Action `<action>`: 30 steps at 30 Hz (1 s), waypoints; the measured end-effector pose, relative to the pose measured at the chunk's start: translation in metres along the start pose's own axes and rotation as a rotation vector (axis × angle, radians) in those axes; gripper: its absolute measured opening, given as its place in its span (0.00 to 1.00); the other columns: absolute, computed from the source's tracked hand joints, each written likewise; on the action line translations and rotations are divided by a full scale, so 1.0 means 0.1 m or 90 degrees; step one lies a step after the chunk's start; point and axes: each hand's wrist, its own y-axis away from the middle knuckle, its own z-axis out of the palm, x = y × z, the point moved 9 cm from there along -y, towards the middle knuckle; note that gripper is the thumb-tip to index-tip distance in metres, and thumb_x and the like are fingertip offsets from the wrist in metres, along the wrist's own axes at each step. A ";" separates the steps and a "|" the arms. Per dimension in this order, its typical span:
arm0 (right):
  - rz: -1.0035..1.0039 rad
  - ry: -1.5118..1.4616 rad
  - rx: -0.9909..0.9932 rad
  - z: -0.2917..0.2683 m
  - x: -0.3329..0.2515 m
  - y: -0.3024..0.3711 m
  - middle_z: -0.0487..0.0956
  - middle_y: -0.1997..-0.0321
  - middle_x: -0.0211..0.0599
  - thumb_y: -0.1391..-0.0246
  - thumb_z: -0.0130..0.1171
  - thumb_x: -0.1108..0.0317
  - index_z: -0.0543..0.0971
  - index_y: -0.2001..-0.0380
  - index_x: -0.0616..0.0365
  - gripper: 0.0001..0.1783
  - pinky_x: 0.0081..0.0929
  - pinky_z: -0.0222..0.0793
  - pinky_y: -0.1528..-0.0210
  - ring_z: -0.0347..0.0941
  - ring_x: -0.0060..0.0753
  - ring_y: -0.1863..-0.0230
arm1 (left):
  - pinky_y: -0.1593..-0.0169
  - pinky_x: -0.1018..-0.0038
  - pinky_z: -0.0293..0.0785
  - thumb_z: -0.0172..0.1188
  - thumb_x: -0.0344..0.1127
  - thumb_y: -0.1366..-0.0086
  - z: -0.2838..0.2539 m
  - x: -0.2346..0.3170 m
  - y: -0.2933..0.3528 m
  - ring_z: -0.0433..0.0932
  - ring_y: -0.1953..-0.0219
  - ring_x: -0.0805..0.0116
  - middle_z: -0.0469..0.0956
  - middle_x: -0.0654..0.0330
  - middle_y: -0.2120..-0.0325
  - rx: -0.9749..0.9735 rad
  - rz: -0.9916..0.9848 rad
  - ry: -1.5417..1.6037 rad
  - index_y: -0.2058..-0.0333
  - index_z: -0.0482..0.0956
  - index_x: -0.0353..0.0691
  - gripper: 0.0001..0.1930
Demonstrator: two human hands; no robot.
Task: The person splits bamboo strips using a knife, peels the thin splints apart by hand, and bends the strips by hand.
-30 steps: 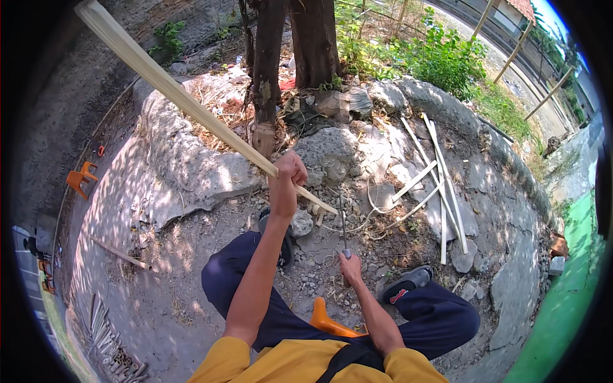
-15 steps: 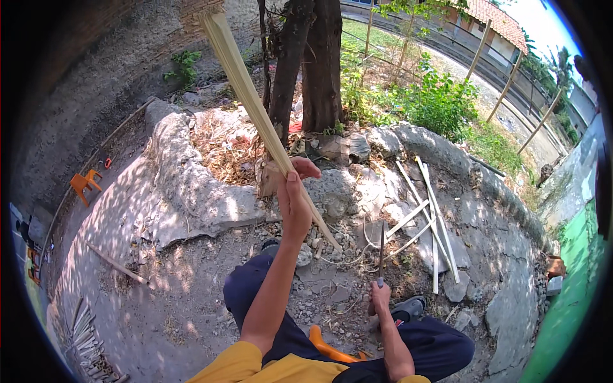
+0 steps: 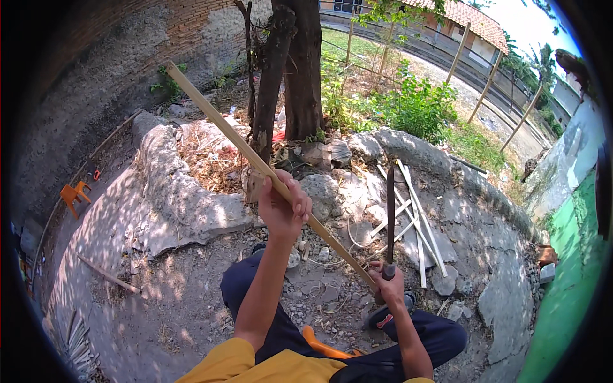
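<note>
A long split bamboo strip slants from the upper left down toward my right side. My left hand is closed around its middle. In my right hand I grip the handle of a machete, its dark, narrow blade pointing up and away from me. The strip's lower end meets the fingers of my right hand beside the handle; whether they pinch it too I cannot tell. Several pale, thin bamboo strips lie crossed on the ground beyond the blade.
A low, broken concrete ring surrounds a tree trunk. Rubble and stones lie before my feet. An orange chair stands far left, near a loose pole. More split pieces lie lower left. A green wall rises on the right.
The bamboo strip has turned and tilted further left, its lower end coming to my right hand. My right hand has lifted with the machete. The whole view has shifted slightly.
</note>
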 end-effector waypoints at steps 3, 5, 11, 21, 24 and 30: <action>-0.009 -0.006 -0.069 0.10 -0.19 0.12 0.87 0.60 0.36 0.44 0.76 0.68 0.76 0.66 0.59 0.14 0.19 0.69 0.72 0.74 0.13 0.73 | 0.86 0.72 0.66 0.36 0.56 0.17 -0.05 0.09 -0.05 0.59 0.93 0.72 0.65 0.60 0.89 -0.050 0.001 0.110 0.62 0.73 0.40 0.26; -0.033 0.042 -0.079 0.15 -0.30 0.20 0.88 0.61 0.35 0.45 0.75 0.69 0.76 0.68 0.59 0.14 0.20 0.72 0.69 0.76 0.15 0.71 | 0.85 0.72 0.66 0.36 0.55 0.17 -0.02 0.20 -0.07 0.59 0.92 0.72 0.65 0.61 0.89 -0.111 0.001 0.173 0.63 0.72 0.40 0.26; -0.106 0.116 -0.015 0.26 -0.65 0.53 0.88 0.67 0.34 0.46 0.75 0.71 0.86 0.58 0.63 0.13 0.24 0.77 0.60 0.81 0.18 0.66 | 0.86 0.77 0.70 0.42 0.48 0.17 0.09 0.52 -0.07 0.61 0.94 0.77 0.65 0.64 0.92 -0.194 0.029 0.291 0.71 0.67 0.43 0.22; -0.026 0.071 -0.041 0.18 -1.07 0.68 0.89 0.63 0.35 0.46 0.75 0.73 0.83 0.65 0.63 0.10 0.21 0.72 0.66 0.76 0.14 0.69 | 0.89 0.78 0.64 0.44 0.47 0.17 0.21 0.83 -0.07 0.57 0.95 0.79 0.61 0.66 0.93 -0.234 0.047 0.433 0.74 0.64 0.46 0.22; -0.001 0.162 -0.051 0.20 -1.10 0.68 0.87 0.70 0.32 0.45 0.75 0.71 0.84 0.67 0.62 0.09 0.21 0.71 0.67 0.77 0.14 0.71 | 0.88 0.77 0.65 0.43 0.47 0.16 0.16 0.80 -0.09 0.56 0.93 0.79 0.60 0.67 0.91 -0.192 0.045 0.429 0.72 0.64 0.45 0.21; -0.111 0.211 -0.040 0.25 -1.26 0.73 0.78 0.80 0.24 0.44 0.74 0.70 0.82 0.72 0.60 0.09 0.20 0.65 0.75 0.70 0.12 0.79 | 0.77 0.75 0.73 0.43 0.46 0.16 0.28 0.69 -0.13 0.63 0.82 0.77 0.62 0.66 0.82 -0.210 -0.026 0.360 0.67 0.63 0.45 0.17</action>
